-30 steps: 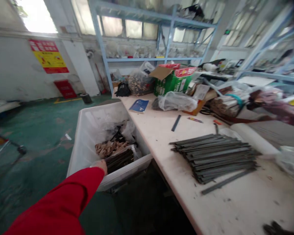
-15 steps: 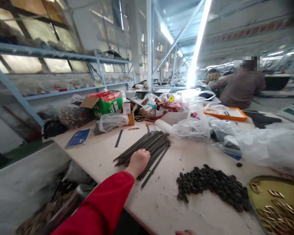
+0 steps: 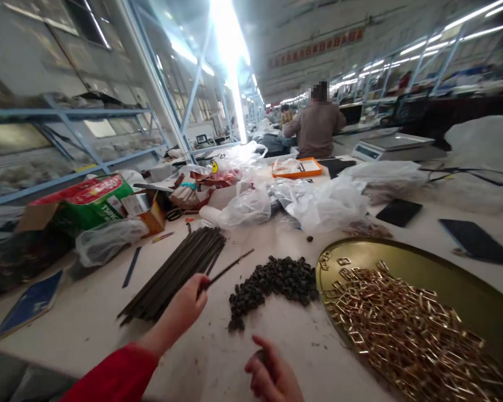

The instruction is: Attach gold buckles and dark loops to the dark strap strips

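Note:
My left hand (image 3: 187, 304) is closed on one thin dark strip (image 3: 231, 266), which points up and right over the table. Beneath and left of that wrist lies a stack of similar dark strips (image 3: 176, 273). My right hand (image 3: 274, 371) is low in the view with its fingers curled and the index finger straighter. Something small and dark shows between its fingers, too unclear to name. In front of that hand is a heap of small black loops (image 3: 276, 285). To the right, many gold rectangular rings (image 3: 402, 329) fill part of a gold oval tray (image 3: 456, 273).
A blue booklet (image 3: 29, 304) lies at the table's left, near a green and red carton (image 3: 90, 204). Plastic bags (image 3: 327, 204) and an orange box (image 3: 297, 167) stand along the back. A scale (image 3: 392, 145) is at far right; a person (image 3: 318, 125) sits beyond.
My left hand has left the stack and moved right with one strip in it. My right hand has come up into view. The camera has turned right, showing more of the tray.

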A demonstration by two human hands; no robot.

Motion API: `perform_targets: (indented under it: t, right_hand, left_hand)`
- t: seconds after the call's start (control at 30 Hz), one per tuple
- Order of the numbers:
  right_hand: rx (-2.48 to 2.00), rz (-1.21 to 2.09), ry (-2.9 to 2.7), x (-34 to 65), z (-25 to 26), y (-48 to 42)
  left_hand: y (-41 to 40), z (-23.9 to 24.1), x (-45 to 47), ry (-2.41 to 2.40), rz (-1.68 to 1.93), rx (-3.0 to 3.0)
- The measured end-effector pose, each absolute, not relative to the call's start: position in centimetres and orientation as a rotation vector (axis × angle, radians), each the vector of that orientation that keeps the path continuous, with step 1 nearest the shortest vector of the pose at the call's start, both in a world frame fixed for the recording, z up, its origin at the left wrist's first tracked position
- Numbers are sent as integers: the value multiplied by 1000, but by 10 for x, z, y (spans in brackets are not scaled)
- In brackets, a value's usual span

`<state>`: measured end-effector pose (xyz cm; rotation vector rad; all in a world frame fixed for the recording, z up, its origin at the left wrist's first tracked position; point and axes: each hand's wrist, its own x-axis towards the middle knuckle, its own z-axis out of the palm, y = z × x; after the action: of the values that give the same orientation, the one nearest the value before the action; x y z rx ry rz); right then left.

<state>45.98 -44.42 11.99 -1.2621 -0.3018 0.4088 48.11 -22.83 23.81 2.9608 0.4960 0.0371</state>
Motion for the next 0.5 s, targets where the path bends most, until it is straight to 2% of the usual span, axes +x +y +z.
perform_targets:
  t: [0.13, 0.27, 0.37, 0.5]
  right_hand:
    - [-1182, 411, -59, 512, 142, -474]
    - [-1414, 446, -217, 531, 156, -483]
    - [-1640, 368, -459, 540, 160, -482]
    - [-2106, -156, -588, 585, 166, -483]
  left_hand:
    - [-288, 246, 440, 353, -530, 2297]
    - [-326, 238, 438, 379, -723, 2002]
    - [-323, 222, 450, 383, -617, 2070]
    - [-285, 193, 457, 512, -139, 2374]
